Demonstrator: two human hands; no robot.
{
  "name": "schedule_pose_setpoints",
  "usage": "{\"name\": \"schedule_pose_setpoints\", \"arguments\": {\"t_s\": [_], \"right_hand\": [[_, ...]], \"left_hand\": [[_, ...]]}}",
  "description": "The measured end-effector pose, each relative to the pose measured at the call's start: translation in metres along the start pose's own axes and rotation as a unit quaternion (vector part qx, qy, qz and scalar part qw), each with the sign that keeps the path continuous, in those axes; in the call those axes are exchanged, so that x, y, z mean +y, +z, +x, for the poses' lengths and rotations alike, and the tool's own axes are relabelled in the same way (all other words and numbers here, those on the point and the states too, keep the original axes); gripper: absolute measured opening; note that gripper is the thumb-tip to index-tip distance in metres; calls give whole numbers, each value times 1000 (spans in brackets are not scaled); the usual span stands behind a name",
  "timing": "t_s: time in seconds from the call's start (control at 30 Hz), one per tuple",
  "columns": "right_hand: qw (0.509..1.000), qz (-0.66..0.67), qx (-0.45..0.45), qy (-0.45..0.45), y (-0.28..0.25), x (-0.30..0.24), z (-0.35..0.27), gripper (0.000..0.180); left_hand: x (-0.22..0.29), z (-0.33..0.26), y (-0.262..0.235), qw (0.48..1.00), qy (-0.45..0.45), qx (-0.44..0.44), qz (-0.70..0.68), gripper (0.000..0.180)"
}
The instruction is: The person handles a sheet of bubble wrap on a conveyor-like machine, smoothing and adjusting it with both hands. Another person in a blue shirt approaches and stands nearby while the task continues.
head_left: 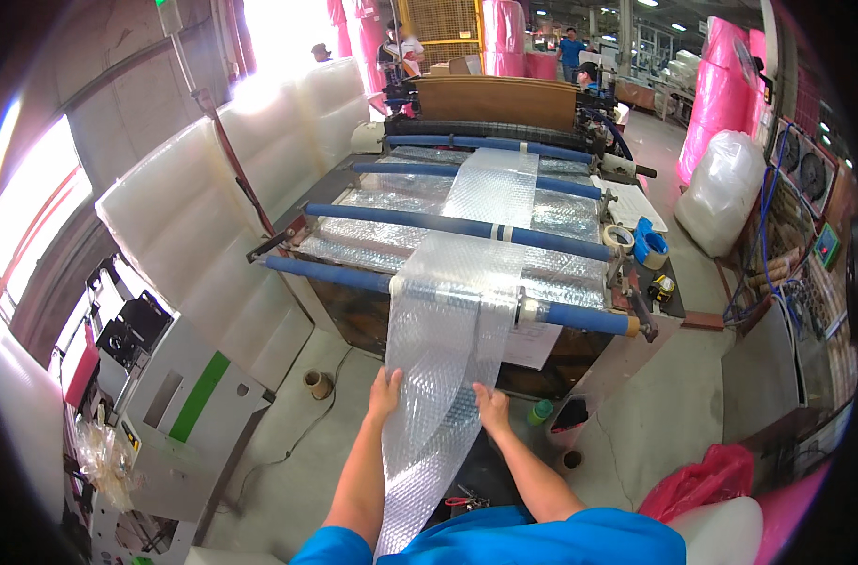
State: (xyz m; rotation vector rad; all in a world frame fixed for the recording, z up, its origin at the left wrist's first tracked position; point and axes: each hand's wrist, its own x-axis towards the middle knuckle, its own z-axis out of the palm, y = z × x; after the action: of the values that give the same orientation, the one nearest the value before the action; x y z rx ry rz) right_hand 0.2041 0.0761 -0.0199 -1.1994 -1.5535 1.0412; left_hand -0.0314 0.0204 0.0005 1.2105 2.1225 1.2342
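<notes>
A long strip of clear bubble wrap (438, 377) runs off the front blue roller (330, 274) of the machine and hangs down toward my body. My left hand (384, 394) grips its left edge, thumb on top. At the opposite edge, my right hand (491, 409) pinches the film, with its fingertips partly hidden behind it. Between my hands the strip lies slightly folded and slack. Farther back, it passes over another blue roller (391, 217) and narrows toward the far end of the machine.
Tape rolls (618, 237), a blue tape dispenser (649, 245) and papers lie along the machine's right side. A green-topped bottle (540, 411) and cardboard cores (318, 382) stand on the floor. Large bubble wrap rolls (203, 188) line the left. Several people (570, 52) are in the background.
</notes>
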Motion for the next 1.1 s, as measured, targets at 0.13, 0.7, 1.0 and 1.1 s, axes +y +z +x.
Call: {"name": "schedule_pose_setpoints", "arguments": {"t_s": [0.13, 0.7, 1.0, 1.1], "right_hand": [[999, 8, 21, -23, -9, -28, 41, 55], [999, 0, 17, 34, -1, -35, -33, 47], [989, 92, -98, 57, -22, -70, -89, 44], [990, 92, -91, 54, -21, -71, -92, 45]], "left_hand": [[36, 36, -12, 999, 46, 1, -20, 50], [53, -14, -41, 991, -123, -49, 13, 76], [85, -61, -96, 999, -47, 16, -20, 57], [79, -59, -99, 997, -39, -1, -73, 49]]}}
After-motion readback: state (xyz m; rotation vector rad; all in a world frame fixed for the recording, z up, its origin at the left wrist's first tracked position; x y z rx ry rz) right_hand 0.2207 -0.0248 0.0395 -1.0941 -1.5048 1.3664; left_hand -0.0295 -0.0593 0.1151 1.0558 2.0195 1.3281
